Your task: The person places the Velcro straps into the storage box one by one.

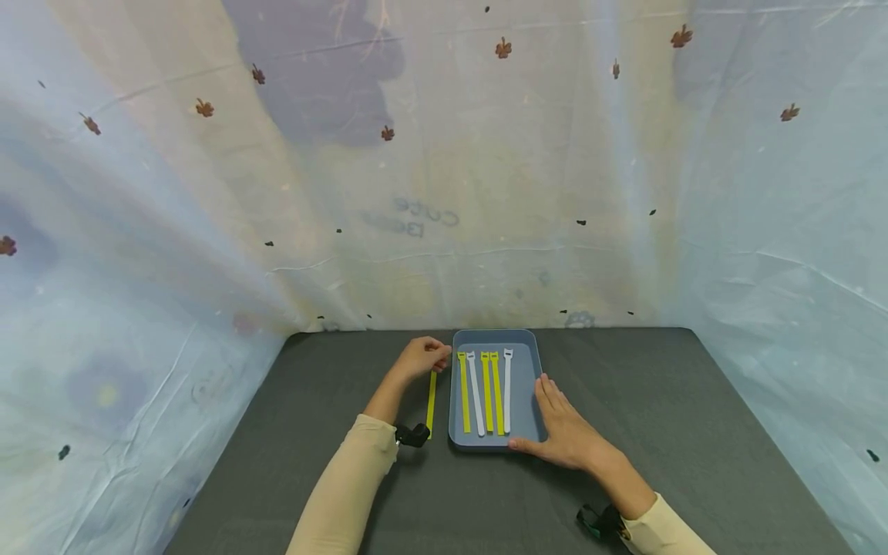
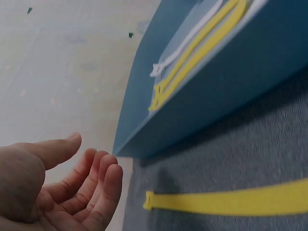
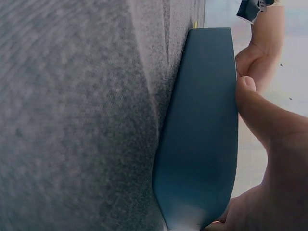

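A blue-grey tray (image 1: 494, 445) holds several flat cable ties, yellow (image 1: 487, 393) and white (image 1: 475, 393), lying side by side lengthwise with slotted heads at the far end. Another yellow cable tie (image 2: 216, 202) lies on the dark table, left of the tray. Close to the tray's left rim, above that tie's head, is my left hand (image 1: 423, 358); its fingers are loosely bent and the left wrist view shows nothing between them. My right hand (image 1: 569, 432) rests at the tray's near right corner, fingers straight along the right side, thumb (image 3: 248, 91) on the near rim.
The dark grey cloth-covered table (image 1: 659, 432) extends on both sides of the tray. A pale printed curtain (image 1: 444, 193) hangs behind the table and along both sides. A dark wrist camera (image 1: 412, 435) is strapped to the left wrist.
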`<move>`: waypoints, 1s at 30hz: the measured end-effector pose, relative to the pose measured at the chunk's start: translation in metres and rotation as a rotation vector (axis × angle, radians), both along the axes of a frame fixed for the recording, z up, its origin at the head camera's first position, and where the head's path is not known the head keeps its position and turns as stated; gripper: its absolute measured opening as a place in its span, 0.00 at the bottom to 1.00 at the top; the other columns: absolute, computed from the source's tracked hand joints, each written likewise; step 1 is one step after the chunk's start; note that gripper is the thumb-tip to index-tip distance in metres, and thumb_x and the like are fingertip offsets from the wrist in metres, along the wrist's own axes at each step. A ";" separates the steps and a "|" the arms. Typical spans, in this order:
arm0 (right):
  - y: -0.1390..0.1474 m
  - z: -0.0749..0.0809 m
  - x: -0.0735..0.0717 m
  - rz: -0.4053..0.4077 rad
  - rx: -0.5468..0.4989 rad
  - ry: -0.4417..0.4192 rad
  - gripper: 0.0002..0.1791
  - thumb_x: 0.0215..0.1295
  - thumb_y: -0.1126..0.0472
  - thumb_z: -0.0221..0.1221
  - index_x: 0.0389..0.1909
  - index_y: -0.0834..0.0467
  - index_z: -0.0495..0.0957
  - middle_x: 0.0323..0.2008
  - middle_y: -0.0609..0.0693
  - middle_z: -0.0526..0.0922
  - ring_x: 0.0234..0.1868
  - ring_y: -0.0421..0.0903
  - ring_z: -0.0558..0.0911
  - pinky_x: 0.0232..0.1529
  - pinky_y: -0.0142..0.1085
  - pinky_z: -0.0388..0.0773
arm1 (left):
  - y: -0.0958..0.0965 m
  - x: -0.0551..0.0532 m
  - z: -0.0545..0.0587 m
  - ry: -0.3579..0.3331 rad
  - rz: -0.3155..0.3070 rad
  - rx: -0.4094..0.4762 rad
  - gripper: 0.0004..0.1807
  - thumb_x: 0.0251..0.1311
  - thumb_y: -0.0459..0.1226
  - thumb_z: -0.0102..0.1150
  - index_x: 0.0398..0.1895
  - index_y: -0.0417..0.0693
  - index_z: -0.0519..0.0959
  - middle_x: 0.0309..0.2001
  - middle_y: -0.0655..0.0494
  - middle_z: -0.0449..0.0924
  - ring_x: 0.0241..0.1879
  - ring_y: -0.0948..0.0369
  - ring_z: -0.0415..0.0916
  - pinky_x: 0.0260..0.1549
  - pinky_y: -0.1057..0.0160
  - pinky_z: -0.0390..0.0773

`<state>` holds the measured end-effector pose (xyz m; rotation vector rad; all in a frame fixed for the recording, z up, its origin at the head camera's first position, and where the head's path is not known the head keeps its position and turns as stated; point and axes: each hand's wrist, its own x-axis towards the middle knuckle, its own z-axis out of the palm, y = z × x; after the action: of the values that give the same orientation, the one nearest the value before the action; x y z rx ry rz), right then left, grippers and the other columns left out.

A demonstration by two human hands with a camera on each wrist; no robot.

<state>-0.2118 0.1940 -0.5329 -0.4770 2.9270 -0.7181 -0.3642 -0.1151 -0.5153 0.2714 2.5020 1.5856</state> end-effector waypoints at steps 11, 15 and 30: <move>0.000 0.000 0.001 -0.006 0.000 -0.013 0.75 0.60 0.20 0.64 0.84 0.71 0.42 0.86 0.68 0.39 0.86 0.68 0.43 0.82 0.64 0.50 | -0.020 -0.001 -0.012 -0.018 0.063 -0.043 0.15 0.79 0.38 0.61 0.51 0.30 0.82 0.44 0.38 0.87 0.42 0.50 0.87 0.44 0.53 0.90; 0.000 0.000 0.001 -0.008 0.001 -0.018 0.75 0.60 0.20 0.64 0.85 0.71 0.42 0.86 0.68 0.39 0.86 0.67 0.43 0.82 0.64 0.50 | -0.024 0.000 -0.015 -0.020 0.068 -0.073 0.14 0.78 0.38 0.62 0.49 0.32 0.83 0.40 0.42 0.87 0.38 0.54 0.86 0.42 0.55 0.89; 0.000 0.001 0.000 -0.004 -0.003 -0.023 0.75 0.61 0.20 0.64 0.85 0.71 0.41 0.86 0.68 0.38 0.86 0.68 0.43 0.82 0.64 0.50 | -0.031 0.005 -0.027 -0.007 0.091 -0.244 0.11 0.73 0.38 0.69 0.47 0.38 0.83 0.39 0.48 0.87 0.34 0.57 0.82 0.37 0.58 0.82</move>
<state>-0.2119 0.1940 -0.5321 -0.4605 2.9063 -0.7244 -0.3593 -0.1458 -0.5423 0.1204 2.7026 1.2878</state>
